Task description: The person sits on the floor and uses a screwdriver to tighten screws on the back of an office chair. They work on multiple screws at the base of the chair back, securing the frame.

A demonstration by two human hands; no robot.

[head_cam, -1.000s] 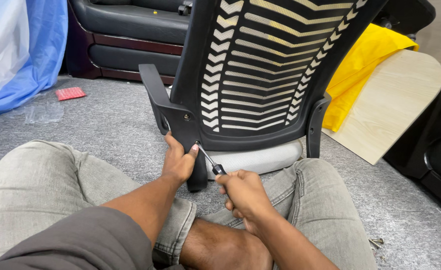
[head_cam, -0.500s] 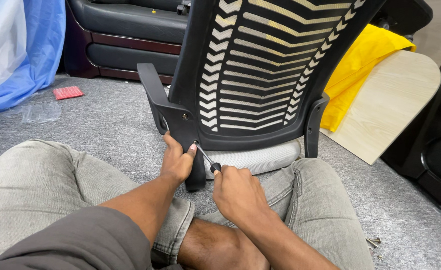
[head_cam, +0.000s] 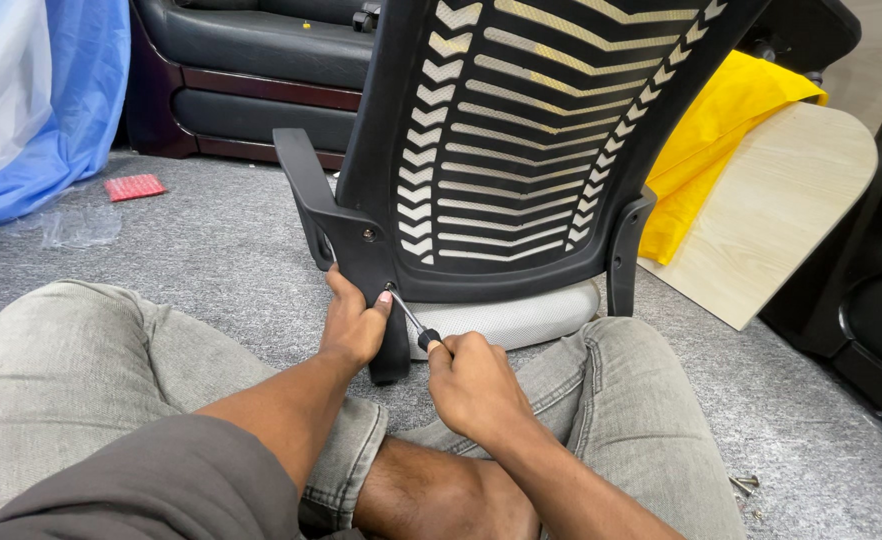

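Note:
A black mesh-backed office chair [head_cam: 521, 140] with a grey seat cushion [head_cam: 521, 315] stands on the carpet in front of my crossed legs. My left hand [head_cam: 354, 322] grips the lower part of the chair's black left arm bracket [head_cam: 361, 240], with a fingertip beside the screw hole. My right hand [head_cam: 476, 385] is closed on the black handle of a screwdriver [head_cam: 413, 324]. Its metal shaft points up-left, and the tip sits at the lower screw of the bracket.
A light wooden board [head_cam: 771, 215] leans at the right with a yellow cloth [head_cam: 726, 140] on it. Loose screws [head_cam: 746, 487] lie on the grey carpet at lower right. A dark sofa [head_cam: 251, 70], blue plastic sheet [head_cam: 51, 100] and red packet [head_cam: 136, 186] are at the back left.
My right hand has moved up and left along the screwdriver toward the bracket and turned on the handle. My left hand stays on the bracket.

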